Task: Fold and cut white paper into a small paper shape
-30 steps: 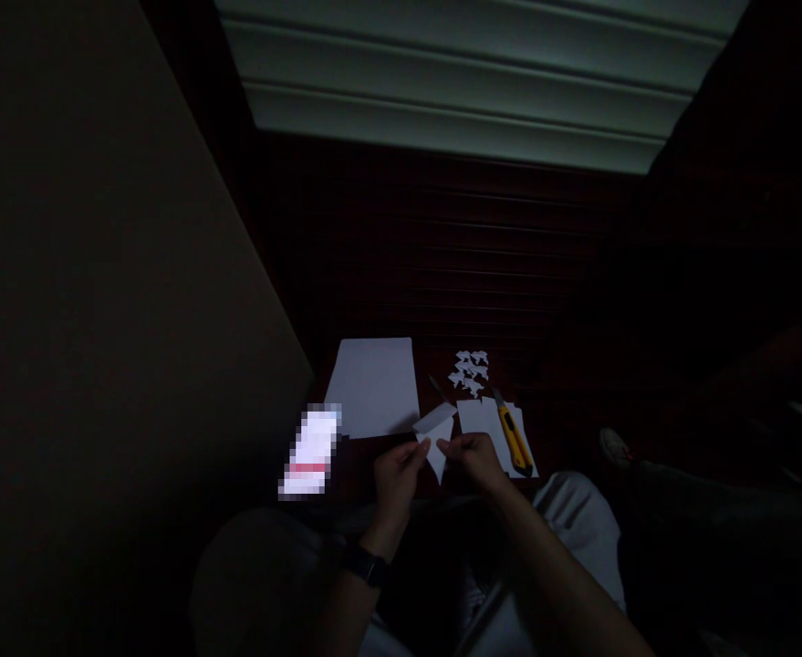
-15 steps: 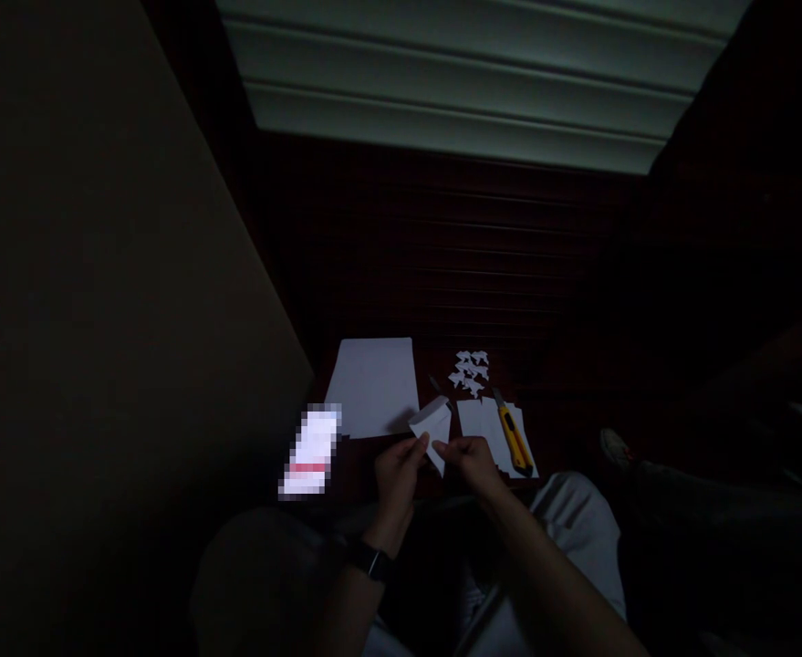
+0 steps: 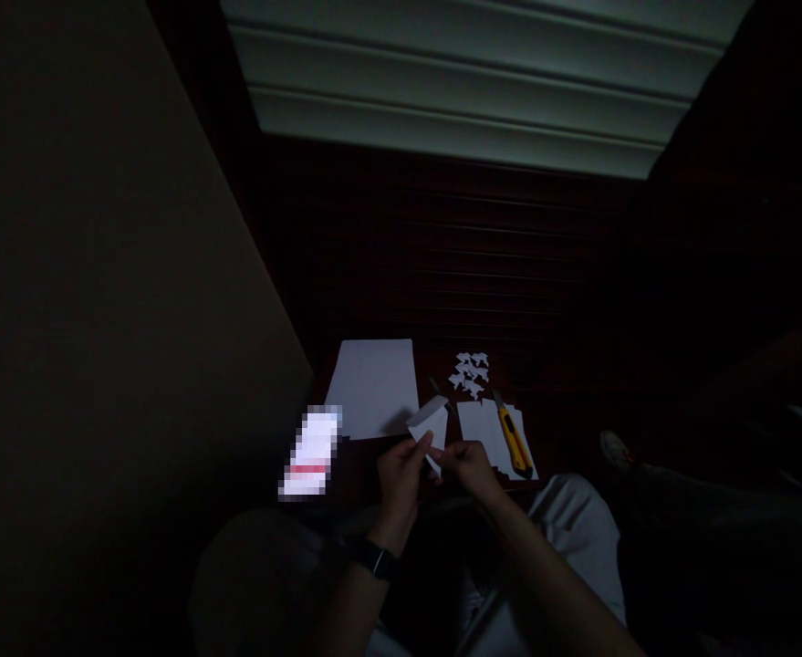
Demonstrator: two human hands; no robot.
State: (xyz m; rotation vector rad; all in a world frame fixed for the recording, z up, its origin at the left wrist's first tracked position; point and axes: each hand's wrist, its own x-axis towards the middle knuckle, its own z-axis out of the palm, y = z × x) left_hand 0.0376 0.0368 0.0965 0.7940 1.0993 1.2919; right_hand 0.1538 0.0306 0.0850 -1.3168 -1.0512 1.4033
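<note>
Nearest to the camera, a pair of pale trousers (image 3: 582,520) is seen on both sides of the forearms. A dark wristwatch (image 3: 377,558) is worn on the left wrist. Above the near edge of the dark table (image 3: 366,474), a folded white paper (image 3: 433,422) is held between the two hands. It is pinched by the left hand (image 3: 399,470), with the thumb laid on its face and the fingers placed behind. Its lower part is pinched by the right hand (image 3: 470,465), whose thumb is set close beside the left thumb. A broad flap is formed along the upper edge of the paper; its lower end is partly covered by the fingers.

To the left of the hands, a bright rectangular item (image 3: 310,452) is obscured by pixelation. To the right, a yellow utility knife (image 3: 514,442) is laid at a slant across white paper pieces (image 3: 477,420). Beyond the left hand, a large white sheet (image 3: 377,383) is laid flat. A thin pointed tool (image 3: 434,385) is partly hidden behind the held paper. Farther off, small folded paper figures (image 3: 470,374) are grouped closely together. Behind the table, a dark slatted panel (image 3: 442,246) is topped by pale slats (image 3: 455,87).
</note>
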